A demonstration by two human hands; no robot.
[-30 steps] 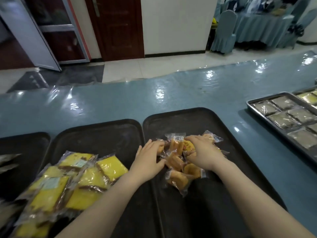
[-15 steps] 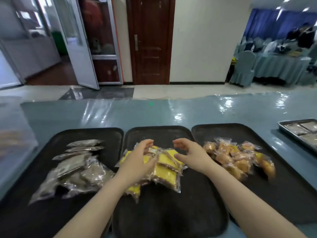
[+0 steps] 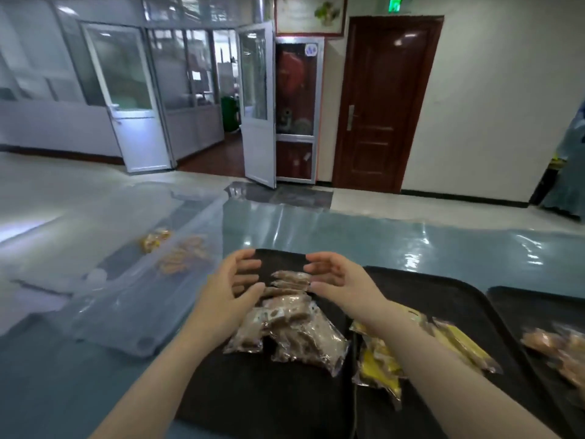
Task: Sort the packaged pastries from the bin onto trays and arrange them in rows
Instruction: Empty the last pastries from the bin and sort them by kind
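Toward the bench's left edge sits your clear bin (image 3: pixel 133 299), a few orange packets (image 3: pixel 177 253) blurred inside it. Next along, on the leftmost black tray (image 3: pixel 240 394), lies the heap of brown packaged pastries (image 3: pixel 294 327), running from the tray's middle out toward its far edge. Your left hand (image 3: pixel 232 288) and right hand (image 3: pixel 340 280) flank the heap's far end, palms facing, each grip wide with fingers relaxed and holding nothing; the topmost packets lie directly between them, long axes across your view, about equally near either hand. Rightward, yellow packets (image 3: pixel 380 365) lie on the middle tray (image 3: pixel 449 299), and orange ones (image 3: pixel 560 346) on the right tray (image 3: pixel 519 299).
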